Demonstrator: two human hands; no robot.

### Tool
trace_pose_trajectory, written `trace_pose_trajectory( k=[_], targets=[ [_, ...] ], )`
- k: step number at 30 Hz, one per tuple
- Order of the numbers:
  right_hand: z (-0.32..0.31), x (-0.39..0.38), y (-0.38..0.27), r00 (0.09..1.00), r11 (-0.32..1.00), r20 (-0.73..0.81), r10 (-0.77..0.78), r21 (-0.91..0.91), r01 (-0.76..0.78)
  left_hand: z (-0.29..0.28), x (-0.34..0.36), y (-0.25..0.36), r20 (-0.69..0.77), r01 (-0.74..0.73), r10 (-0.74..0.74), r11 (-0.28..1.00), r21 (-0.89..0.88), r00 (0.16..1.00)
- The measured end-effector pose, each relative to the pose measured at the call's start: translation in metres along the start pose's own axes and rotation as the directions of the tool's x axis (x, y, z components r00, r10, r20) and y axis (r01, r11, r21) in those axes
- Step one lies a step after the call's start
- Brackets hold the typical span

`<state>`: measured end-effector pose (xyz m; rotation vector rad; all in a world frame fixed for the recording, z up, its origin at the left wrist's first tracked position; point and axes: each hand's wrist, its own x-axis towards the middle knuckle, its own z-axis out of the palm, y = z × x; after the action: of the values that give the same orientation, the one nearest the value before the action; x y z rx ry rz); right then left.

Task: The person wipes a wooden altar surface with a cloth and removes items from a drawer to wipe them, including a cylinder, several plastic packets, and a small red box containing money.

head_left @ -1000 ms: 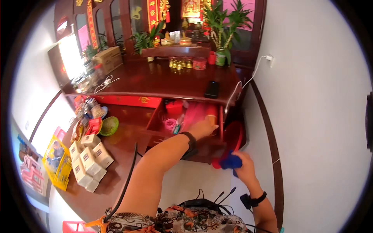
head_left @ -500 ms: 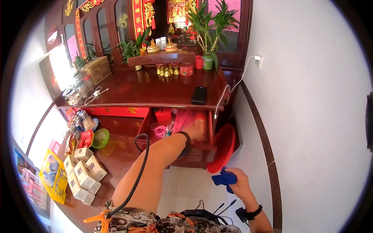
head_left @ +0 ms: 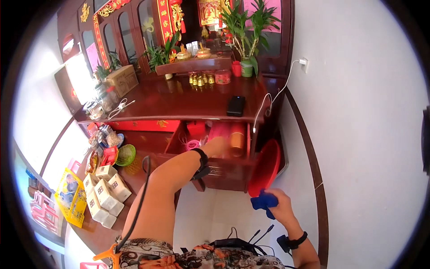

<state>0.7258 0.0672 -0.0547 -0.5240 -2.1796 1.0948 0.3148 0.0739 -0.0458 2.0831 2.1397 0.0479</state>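
Right grip (head_left: 281,207): closed on a blue cloth (head_left: 263,201), lower right of centre. Left grip (head_left: 217,146): in the open drawer (head_left: 174,144), mid-frame; blur prevents telling its state. An orange cylinder (head_left: 237,138) lies beside it. A red basin (head_left: 263,169) stands right of the drawer. The glossy brown counter (head_left: 179,104) above carries a black device (head_left: 235,106); a white wall (head_left: 363,112) fills the right.

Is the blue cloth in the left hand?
No, the right hand holds the blue cloth; the left hand is at the open drawer.

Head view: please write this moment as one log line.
left hand: at open drawer, blurred, grip unclear | right hand: holds blue cloth | orange cylinder: in drawer
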Motion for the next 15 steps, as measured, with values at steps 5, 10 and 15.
trace_pose_trajectory(
  k=[5,10,15],
  targets=[
    [0.012,-0.001,0.005,0.998,0.998,0.042,0.049,0.041,-0.05,-0.006,0.021,0.026,-0.15,0.26,-0.296,0.94,-0.222,0.943],
    [0.013,-0.013,0.005,0.999,0.999,-0.009,0.043,-0.02,-0.043,-0.04,0.033,0.075,-0.009,0.275,-0.294,0.902,-0.333,0.956],
    [0.002,-0.025,0.004,0.995,0.996,-0.042,0.087,0.007,-0.086,-0.005,0.073,0.036,0.138,0.531,-0.512,0.822,-0.208,0.848]
  ],
)
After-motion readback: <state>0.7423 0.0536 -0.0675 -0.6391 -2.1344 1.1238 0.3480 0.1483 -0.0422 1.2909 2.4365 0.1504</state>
